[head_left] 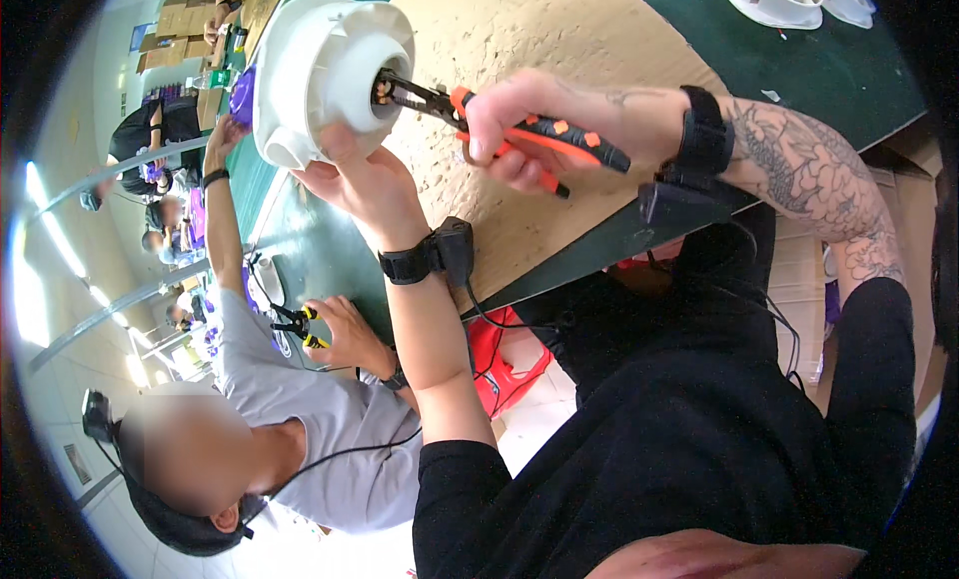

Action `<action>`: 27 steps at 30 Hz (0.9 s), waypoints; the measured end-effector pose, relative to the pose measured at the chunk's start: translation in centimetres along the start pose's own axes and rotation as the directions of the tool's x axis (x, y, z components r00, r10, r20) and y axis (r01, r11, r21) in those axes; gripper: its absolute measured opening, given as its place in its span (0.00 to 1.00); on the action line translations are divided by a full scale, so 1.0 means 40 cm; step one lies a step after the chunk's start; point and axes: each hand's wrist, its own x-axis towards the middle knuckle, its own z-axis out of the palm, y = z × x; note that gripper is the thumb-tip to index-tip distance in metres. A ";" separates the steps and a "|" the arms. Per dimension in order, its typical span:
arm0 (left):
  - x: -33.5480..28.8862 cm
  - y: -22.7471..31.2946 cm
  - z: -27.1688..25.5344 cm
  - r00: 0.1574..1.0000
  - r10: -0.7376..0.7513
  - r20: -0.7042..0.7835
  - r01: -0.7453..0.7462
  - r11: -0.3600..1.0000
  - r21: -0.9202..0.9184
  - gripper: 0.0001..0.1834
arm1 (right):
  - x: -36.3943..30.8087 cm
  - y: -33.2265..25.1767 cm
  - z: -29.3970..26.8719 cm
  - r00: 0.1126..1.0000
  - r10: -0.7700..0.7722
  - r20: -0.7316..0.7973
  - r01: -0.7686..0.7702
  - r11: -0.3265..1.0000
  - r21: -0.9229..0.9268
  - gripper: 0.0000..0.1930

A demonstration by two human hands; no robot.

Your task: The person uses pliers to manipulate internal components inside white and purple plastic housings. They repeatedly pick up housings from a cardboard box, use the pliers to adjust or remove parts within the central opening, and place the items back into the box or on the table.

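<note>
My left hand [365, 184] grips a white plastic housing [325, 69] by its lower side, holding it up over the table with its round opening turned to the right. My right hand [524, 129] is closed around pliers [559, 139] with orange and black handles. Their dark jaws [425, 99] reach into the housing's opening, where small copper-coloured parts [383, 87] show at the tip. Whether the jaws grip those parts I cannot tell.
A worn sheet of brown cardboard [559, 39] lies on the dark green table [749, 69]. White plastic parts [774, 0] sit at the far right. To my left, a co-worker in a grey shirt [350, 459] holds yellow-and-black pliers [300, 324] and reaches toward a purple object [243, 94].
</note>
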 end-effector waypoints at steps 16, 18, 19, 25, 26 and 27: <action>0.017 0.001 0.008 0.997 0.080 0.000 -0.080 0.997 0.009 0.32 | 0.005 -0.010 -0.013 0.997 0.064 -0.043 -0.068 0.994 -0.081 0.18; 0.015 0.020 0.009 1.000 0.014 -0.028 -0.014 1.000 -0.013 0.32 | 0.022 0.021 -0.010 0.996 0.068 0.061 -0.076 0.987 0.143 0.17; 0.012 0.028 0.006 0.999 -0.021 -0.043 0.020 0.999 -0.026 0.32 | 0.019 0.003 -0.017 0.996 0.065 0.063 -0.072 0.991 0.116 0.16; 0.018 0.011 0.024 0.994 0.095 0.047 -0.102 0.981 0.163 0.35 | -0.031 -0.097 0.028 0.861 -0.343 -0.375 -0.311 0.227 -0.923 0.31; 0.015 0.010 0.025 0.999 0.033 0.028 -0.036 0.992 0.119 0.37 | -0.034 -0.092 0.023 0.846 -0.407 -0.344 -0.302 0.166 -0.939 0.32; 0.012 0.011 0.021 0.999 0.022 0.027 -0.025 0.994 0.103 0.37 | -0.033 -0.081 0.019 0.832 -0.466 -0.302 -0.288 0.103 -0.952 0.34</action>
